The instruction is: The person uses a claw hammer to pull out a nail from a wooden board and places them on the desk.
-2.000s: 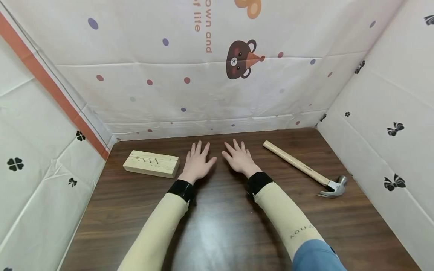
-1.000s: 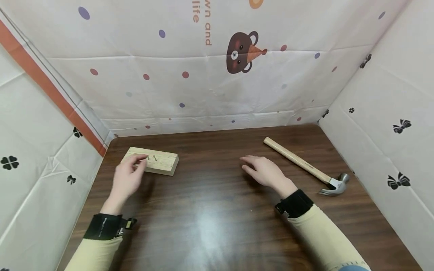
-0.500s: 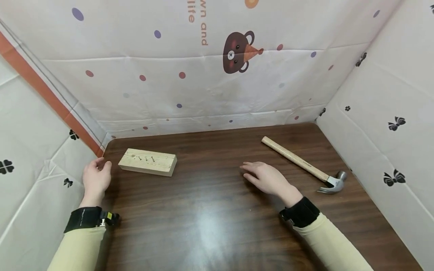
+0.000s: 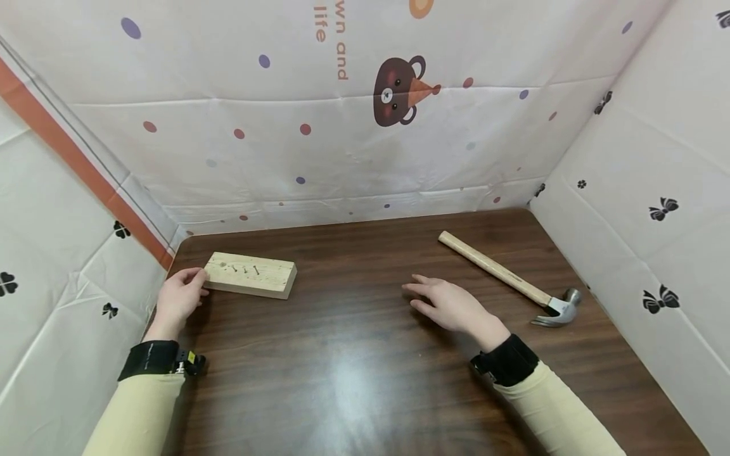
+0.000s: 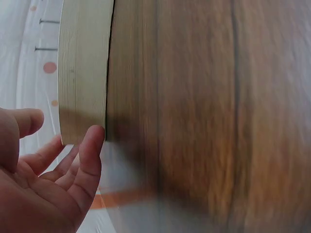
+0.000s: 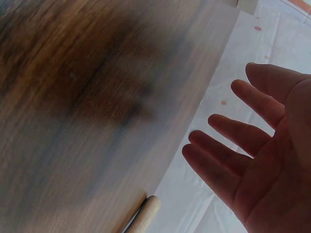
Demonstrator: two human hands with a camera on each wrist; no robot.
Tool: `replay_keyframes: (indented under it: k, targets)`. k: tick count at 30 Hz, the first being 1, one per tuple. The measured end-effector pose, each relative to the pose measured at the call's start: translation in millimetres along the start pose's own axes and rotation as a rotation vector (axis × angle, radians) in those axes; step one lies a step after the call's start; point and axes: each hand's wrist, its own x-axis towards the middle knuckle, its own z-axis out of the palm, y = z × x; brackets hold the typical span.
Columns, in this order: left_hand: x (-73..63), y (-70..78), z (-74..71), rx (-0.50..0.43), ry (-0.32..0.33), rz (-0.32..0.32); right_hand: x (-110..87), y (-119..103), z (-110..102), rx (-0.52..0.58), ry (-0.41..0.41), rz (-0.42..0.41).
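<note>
At the back left of the table lies a pale wooden block (image 4: 253, 276) with three nails (image 4: 245, 270) standing out of its top. My left hand (image 4: 179, 296) is at its left end. In the left wrist view the fingertips (image 5: 92, 133) come up to the end of the block (image 5: 83, 73), while the thumb hangs apart above its top side. My right hand (image 4: 453, 305) hovers over the right middle of the table, palm down, with relaxed fingers (image 6: 228, 145) and nothing in them. To its right lies a claw hammer (image 4: 496, 269), handle end toward the back.
The dark wood-grain table (image 4: 342, 354) has a patterned white cloth wall (image 4: 319, 152) along its back edge. Similar cloth stands close along the left side (image 4: 51, 342) and right side (image 4: 639, 240).
My left hand went from the table's middle over the block to its left, then came right against the block's end. My right hand shifted right and slightly toward me. Block and hammer stayed put.
</note>
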Motion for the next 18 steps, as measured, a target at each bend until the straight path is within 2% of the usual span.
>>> replay_keyframes:
  k: [12,18]
  targets:
    - [2.6,7.5,12.1,-0.040,0.017,0.024,-1.5,-2.7,3.3,0.016,-0.012,-0.036]
    - [2.6,13.2,19.3,-0.028,-0.012,0.050,-1.3,-7.2,2.9,0.027,-0.006,-0.041]
